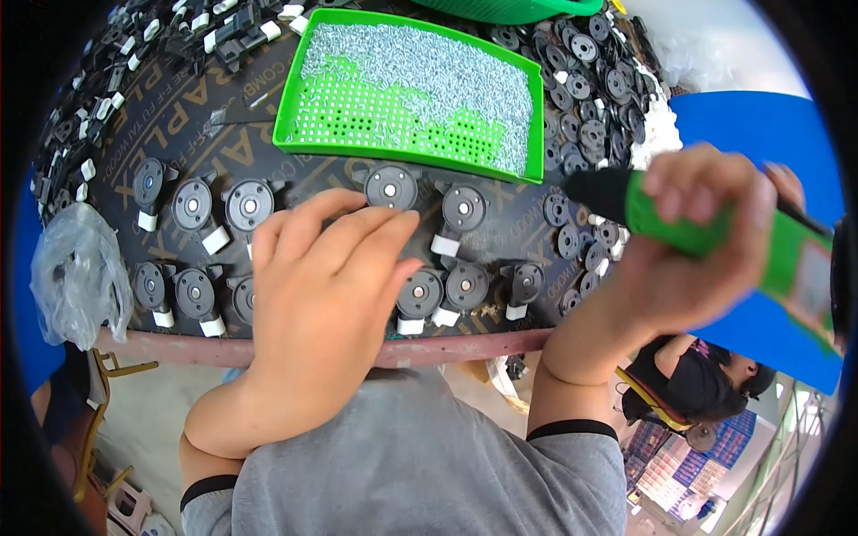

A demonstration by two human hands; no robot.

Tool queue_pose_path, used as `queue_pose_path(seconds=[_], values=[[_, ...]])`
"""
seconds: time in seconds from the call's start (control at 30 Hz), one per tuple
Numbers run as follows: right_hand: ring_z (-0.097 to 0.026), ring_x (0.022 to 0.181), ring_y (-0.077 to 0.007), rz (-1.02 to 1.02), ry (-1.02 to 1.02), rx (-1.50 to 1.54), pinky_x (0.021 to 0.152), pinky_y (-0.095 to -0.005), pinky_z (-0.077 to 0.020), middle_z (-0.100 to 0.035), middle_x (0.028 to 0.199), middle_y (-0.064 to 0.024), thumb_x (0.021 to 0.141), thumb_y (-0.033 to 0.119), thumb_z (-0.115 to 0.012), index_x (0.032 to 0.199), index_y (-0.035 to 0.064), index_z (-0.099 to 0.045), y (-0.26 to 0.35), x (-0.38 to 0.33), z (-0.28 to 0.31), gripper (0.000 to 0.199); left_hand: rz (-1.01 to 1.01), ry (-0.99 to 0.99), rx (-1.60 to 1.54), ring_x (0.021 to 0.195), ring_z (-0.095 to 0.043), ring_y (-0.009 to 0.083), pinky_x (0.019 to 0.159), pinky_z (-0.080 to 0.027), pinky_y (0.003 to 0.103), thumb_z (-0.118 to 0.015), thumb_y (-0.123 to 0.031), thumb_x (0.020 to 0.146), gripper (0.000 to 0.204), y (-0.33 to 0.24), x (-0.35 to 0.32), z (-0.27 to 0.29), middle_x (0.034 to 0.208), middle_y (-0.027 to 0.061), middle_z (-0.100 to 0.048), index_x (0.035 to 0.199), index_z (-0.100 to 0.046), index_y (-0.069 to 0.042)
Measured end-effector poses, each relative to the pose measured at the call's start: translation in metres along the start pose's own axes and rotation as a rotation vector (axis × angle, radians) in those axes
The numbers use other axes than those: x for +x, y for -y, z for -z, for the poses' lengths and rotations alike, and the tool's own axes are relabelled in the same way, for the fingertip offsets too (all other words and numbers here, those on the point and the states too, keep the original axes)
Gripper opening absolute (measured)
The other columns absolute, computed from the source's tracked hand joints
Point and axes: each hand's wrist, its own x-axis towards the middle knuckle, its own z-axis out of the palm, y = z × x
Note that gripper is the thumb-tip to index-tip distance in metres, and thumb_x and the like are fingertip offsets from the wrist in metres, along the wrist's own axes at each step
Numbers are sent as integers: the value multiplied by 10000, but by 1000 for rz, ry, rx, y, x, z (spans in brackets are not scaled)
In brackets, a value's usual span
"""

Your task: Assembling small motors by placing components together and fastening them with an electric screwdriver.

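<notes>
My right hand (702, 228) grips a green and black electric screwdriver (652, 210), its black nose pointing left over the table; the hand is blurred. Over the two rows of assemblies, my left hand (326, 286) is spread palm down, thumb apart from the fingers. Its fingertips are by a dark grey round part (391, 188), though whether they touch it is hidden. Each assembly is a dark disc, most showing a white tab, like this one (464, 207) and this one (195, 293). Several are partly covered by my left hand.
A green perforated tray (357, 129) holds many small silver screws (438, 67). Loose dark discs (590, 134) heap at the right, black and white pieces (237, 40) at the far left. A clear plastic bag (80, 277) lies at the left edge. Another person (693, 380) sits beyond.
</notes>
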Motion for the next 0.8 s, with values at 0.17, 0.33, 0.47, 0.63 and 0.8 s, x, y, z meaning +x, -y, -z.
queue_pose_path(seconds=[0.17, 0.33, 0.47, 0.63, 0.8], values=[[-458, 513, -180, -21, 200, -27, 485, -352, -466, -465, 678, -62, 1035, 209, -417, 1209, 75, -462, 43, -36, -5, 224, -4, 203, -135, 1285, -464, 279, 1016, -320, 466, -818, -276, 727, 517, -24, -5, -15, 1219, 18, -643, 1191, -678, -95], [-476, 460, -175, -82, 128, -113, 425, -334, -476, -498, 632, -67, 999, 218, -543, 1200, 121, -427, 37, -79, -7, 252, -69, 127, -179, 1242, -487, 292, 991, -344, 482, -832, -214, 658, 495, -27, -13, -42, 1166, 44, -631, 1109, -692, -67], [-471, 450, -155, -118, 48, -133, 412, -326, -468, -498, 615, -40, 990, 264, -584, 1179, 156, -429, 32, -89, -8, 267, -71, 113, -154, 1230, -503, 287, 977, -354, 475, -832, -188, 647, 465, -29, -14, -53, 1127, 28, -647, 1078, -706, -71], [-473, 454, -149, -116, 56, -153, 418, -322, -473, -495, 618, -35, 995, 268, -575, 1179, 160, -419, 26, -92, -2, 264, -51, 86, -162, 1193, -536, 281, 962, -364, 465, -831, -159, 637, 449, -30, -13, -54, 1089, 21, -670, 1063, -711, -82], [-485, 465, -150, -124, 48, -193, 430, -317, -477, -494, 620, -39, 1007, 264, -545, 1176, 164, -402, 24, -93, -2, 243, -41, 93, -166, 1186, -546, 280, 963, -363, 463, -830, -158, 636, 446, -31, -12, -54, 1082, 24, -682, 1058, -707, -85]])
